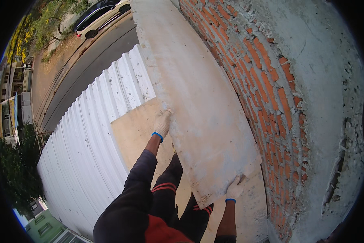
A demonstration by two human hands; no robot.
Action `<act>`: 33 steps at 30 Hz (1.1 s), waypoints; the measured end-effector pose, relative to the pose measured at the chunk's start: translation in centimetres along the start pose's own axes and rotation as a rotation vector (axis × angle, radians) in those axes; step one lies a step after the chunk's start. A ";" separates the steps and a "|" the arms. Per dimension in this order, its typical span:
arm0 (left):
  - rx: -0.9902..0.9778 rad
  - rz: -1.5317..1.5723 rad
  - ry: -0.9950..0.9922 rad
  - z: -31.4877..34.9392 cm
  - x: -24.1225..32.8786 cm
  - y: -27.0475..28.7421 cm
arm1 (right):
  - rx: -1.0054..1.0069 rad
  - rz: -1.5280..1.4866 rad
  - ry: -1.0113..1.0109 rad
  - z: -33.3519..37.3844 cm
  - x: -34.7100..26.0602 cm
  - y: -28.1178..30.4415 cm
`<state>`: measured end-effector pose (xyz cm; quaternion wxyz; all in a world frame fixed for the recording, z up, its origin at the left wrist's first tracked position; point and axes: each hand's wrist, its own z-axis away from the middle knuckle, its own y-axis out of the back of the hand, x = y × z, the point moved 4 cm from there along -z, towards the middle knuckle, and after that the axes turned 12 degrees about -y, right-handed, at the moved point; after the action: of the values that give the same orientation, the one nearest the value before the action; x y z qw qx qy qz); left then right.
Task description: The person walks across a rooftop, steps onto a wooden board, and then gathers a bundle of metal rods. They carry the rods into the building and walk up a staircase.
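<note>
Holding long board (206,109) two-handed | clamping left edge with left grip (162,122), near-end edge with right grip (234,189), likely spread for balance | running alongside brick wall (267,93), overlapping tan sheet (135,123), contact unclear

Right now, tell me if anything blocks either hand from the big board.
Nothing visible does. The gloved left hand holds the board at its left edge, the gloved right hand at its near edge. The brick wall runs along the board's right side, between neither.
</note>
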<state>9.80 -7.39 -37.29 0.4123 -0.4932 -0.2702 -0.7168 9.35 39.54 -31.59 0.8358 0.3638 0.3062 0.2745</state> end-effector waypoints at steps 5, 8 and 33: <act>-0.094 -0.239 -0.026 -1.3 6.0 -1.3 | -0.077 0.360 0.502 8.4 -11.9 5.8; -0.071 -0.556 -0.095 -1.4 8.8 -3.2 | -0.592 0.268 0.689 16.8 -18.5 7.8; -0.564 -0.425 -0.091 1.8 12.1 -13.3 | -0.353 0.400 0.589 5.3 -21.4 0.5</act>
<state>-2.83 -3.05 -25.09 0.0890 -0.5520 -0.1762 -0.8101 -1.16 22.90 -21.56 0.6920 0.1728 0.4038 0.5729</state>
